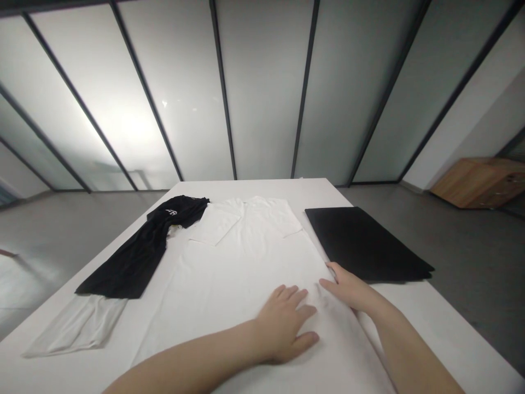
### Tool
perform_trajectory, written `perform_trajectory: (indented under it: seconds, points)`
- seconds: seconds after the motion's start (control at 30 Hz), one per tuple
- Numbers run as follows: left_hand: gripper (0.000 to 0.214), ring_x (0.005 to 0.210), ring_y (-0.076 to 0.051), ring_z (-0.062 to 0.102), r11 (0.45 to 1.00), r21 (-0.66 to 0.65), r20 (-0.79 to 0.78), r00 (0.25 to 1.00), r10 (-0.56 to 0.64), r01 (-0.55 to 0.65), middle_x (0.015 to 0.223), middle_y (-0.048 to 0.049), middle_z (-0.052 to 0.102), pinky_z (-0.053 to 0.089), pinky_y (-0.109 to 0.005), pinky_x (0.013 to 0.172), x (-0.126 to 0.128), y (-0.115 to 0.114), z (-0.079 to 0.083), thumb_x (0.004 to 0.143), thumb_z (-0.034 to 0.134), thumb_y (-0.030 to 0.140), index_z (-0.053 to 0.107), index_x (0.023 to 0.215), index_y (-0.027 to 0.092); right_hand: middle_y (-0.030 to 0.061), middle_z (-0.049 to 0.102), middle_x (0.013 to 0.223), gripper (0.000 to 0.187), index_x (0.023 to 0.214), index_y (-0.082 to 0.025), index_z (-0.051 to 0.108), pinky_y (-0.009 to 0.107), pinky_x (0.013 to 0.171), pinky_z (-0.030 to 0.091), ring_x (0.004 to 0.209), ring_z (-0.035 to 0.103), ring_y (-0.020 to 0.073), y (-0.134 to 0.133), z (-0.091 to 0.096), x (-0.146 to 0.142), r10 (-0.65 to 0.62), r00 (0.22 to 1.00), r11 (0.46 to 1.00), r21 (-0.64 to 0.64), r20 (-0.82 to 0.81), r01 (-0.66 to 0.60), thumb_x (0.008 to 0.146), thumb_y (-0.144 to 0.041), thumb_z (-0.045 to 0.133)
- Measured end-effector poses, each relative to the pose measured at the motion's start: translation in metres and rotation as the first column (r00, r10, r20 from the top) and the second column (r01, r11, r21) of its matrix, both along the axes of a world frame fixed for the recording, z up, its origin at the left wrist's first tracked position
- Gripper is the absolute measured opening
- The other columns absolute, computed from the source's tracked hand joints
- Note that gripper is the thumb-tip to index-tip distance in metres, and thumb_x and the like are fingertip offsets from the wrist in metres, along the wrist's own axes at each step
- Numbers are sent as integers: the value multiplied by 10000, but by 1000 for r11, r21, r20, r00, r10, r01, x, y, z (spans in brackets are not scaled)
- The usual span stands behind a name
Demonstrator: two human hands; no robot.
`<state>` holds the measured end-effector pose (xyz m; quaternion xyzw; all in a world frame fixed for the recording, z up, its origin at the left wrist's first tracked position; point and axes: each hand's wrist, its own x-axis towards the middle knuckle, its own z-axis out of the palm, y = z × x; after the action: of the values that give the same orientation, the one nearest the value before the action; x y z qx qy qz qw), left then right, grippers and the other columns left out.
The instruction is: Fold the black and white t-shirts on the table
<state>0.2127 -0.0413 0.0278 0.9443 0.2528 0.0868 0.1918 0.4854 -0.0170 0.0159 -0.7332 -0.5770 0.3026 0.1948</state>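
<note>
A white T-shirt [241, 273] lies spread on the table, its collar and sleeves toward the far end. Palm down on its lower right part rests my left hand [287, 325], fingers spread and holding nothing. Along the shirt's right edge, my right hand [348, 287] has its thumb on top of the cloth and its fingers curled at the border, gripping the fabric. Some creases run through the cloth near that hand.
Left of the shirt lie a black T-shirt [135, 251] with white lettering and a folded white garment [77, 325] partly beneath it. A black flat board [365, 241] lies on the white table [287, 187] at right. Beyond stand frosted glass panels [262, 87] and a wooden cabinet [479, 183].
</note>
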Motion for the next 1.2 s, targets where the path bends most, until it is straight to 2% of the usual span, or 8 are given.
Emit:
perform_trajectory:
  seconds: [0.1, 0.17, 0.33, 0.5, 0.67, 0.87, 1.03, 1.2]
  points:
    - [432, 1244, -282, 670, 986, -113, 109, 984, 139, -126, 1361, -108, 720, 493, -442, 1116, 16, 31, 4, 1054, 505, 480, 672, 1354, 217, 162, 761, 1265, 572, 1403, -135, 631, 400, 1014, 532, 1146, 728, 331, 1, 4, -5, 9, 1000, 999, 47, -25, -8, 879, -358, 681]
    - [395, 1151, -263, 702, 959, -161, 162, 952, 259, -233, 1250, -106, 754, 535, -410, 1053, 29, 58, 8, 1047, 513, 441, 685, 1308, 199, 150, 753, 1293, 538, 1382, -173, 662, 394, 1032, 523, 1200, 708, 333, 1, 6, -9, 14, 998, 996, 85, -59, -9, 876, -356, 689]
    - [361, 1141, -247, 703, 904, -128, 239, 872, 426, -407, 1325, -111, 729, 531, -382, 1061, 66, 135, 19, 1036, 520, 375, 659, 1312, 187, 98, 776, 1015, 543, 1436, -195, 628, 360, 881, 540, 994, 742, 292, -4, 15, -24, 18, 996, 997, 79, -88, -11, 925, -379, 640]
    - [523, 1225, -298, 679, 877, -17, 80, 874, 480, -480, 1303, -154, 724, 496, -413, 1089, 98, 189, 24, 1042, 523, 496, 585, 1456, 182, -25, 625, 736, 547, 1454, -191, 595, 303, 682, 447, 715, 631, 212, -12, 22, -42, 108, 989, 992, 78, -97, -101, 938, -373, 591]
    - [572, 1287, -333, 643, 900, 14, -55, 899, 435, -435, 1360, -155, 679, 479, -453, 1103, 123, 205, 19, 1017, 522, 598, 612, 1489, 288, -34, 616, 759, 466, 1387, -206, 623, 288, 657, 393, 716, 605, 192, -17, 17, -54, 198, 968, 977, 110, -156, -183, 937, -314, 579]
    - [393, 1307, -372, 619, 868, -19, -74, 867, 493, -496, 1346, -217, 683, 502, -441, 1075, 141, 211, 8, 930, 681, 459, 795, 1165, 166, -56, 573, 649, 293, 1230, -178, 628, 288, 584, 306, 625, 568, 178, -22, 22, -59, 158, 985, 987, 18, -62, -157, 952, -254, 577]
    - [266, 1115, -289, 725, 772, -93, 24, 774, 633, -629, 1097, -167, 784, 536, -348, 972, 125, 227, 8, 966, 626, 360, 793, 1016, 159, -43, 578, 699, 271, 1210, -194, 649, 281, 602, 330, 661, 571, 173, -24, 35, -62, 179, 977, 984, 41, -118, -175, 966, -257, 549]
    - [215, 1080, -261, 732, 611, -193, 97, 604, 791, -768, 1080, -118, 785, 528, -315, 897, 78, 252, 10, 911, 685, 292, 703, 1098, 188, -33, 598, 781, 437, 1361, -204, 658, 274, 653, 373, 698, 544, 162, -31, 46, -76, 353, 910, 935, 117, -215, -335, 933, -265, 596]
